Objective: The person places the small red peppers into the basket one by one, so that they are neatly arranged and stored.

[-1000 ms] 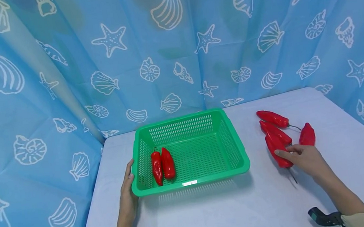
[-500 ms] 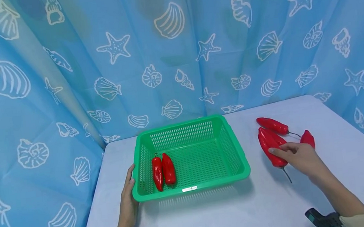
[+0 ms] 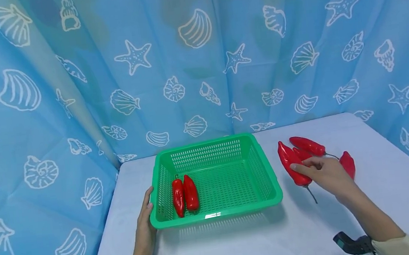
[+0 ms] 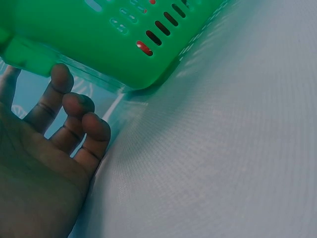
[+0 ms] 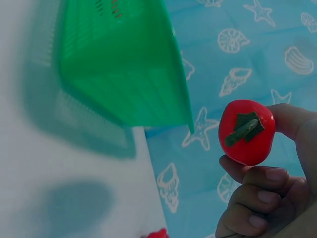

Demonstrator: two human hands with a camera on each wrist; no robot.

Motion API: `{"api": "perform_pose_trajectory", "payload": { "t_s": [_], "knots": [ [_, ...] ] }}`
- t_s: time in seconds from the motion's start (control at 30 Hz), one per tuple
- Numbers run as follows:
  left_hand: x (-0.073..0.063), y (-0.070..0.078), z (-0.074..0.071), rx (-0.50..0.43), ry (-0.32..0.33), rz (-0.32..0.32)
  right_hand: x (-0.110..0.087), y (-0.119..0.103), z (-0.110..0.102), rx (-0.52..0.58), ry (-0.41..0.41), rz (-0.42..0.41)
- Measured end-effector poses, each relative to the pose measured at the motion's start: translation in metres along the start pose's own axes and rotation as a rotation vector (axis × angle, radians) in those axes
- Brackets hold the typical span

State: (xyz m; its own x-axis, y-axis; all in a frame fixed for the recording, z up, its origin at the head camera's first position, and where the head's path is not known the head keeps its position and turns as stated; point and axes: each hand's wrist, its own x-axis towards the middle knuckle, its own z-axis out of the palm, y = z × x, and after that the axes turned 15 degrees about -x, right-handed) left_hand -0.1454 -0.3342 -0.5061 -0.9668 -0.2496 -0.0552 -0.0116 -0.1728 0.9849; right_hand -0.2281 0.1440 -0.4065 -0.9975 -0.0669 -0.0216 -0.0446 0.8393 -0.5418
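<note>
My right hand (image 3: 329, 174) pinches a long red pepper (image 3: 287, 158) between thumb and fingers, to the right of the green basket (image 3: 217, 215). In the right wrist view the pepper (image 5: 262, 134) points its green stem at the camera, above the table. My left hand (image 3: 144, 225) touches the basket's left side. Up close in the left wrist view, the fingers (image 4: 79, 104) are loosely bent, with fingertips by the rim. Two red peppers (image 3: 190, 193) lie side by side at the left inside the basket.
Several more red peppers (image 3: 307, 145) lie on the white table (image 3: 232, 253) at the right, one partly hidden behind the held one. A pepper (image 3: 347, 164) sits beyond my right wrist. A blue shell-patterned curtain (image 3: 168, 65) surrounds the back and sides.
My right hand has lifted the red pepper off the pile and carried it left toward the basket. The left hand stays at the basket's side. The head view has tilted up slightly.
</note>
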Motion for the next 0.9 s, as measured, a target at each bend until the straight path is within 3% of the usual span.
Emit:
{"api": "perform_pose_trajectory", "payload": {
  "t_s": [0.43, 0.9],
  "knots": [
    [-0.008, 0.005, -0.01, -0.008, 0.029, -0.027, 0.012, -0.058, 0.022, 0.087, -0.049, -0.031],
    [-0.001, 0.002, 0.002, -0.017, -0.009, -0.023, 0.016, -0.091, 0.046, 0.106, -0.09, -0.074]
  ]
}}
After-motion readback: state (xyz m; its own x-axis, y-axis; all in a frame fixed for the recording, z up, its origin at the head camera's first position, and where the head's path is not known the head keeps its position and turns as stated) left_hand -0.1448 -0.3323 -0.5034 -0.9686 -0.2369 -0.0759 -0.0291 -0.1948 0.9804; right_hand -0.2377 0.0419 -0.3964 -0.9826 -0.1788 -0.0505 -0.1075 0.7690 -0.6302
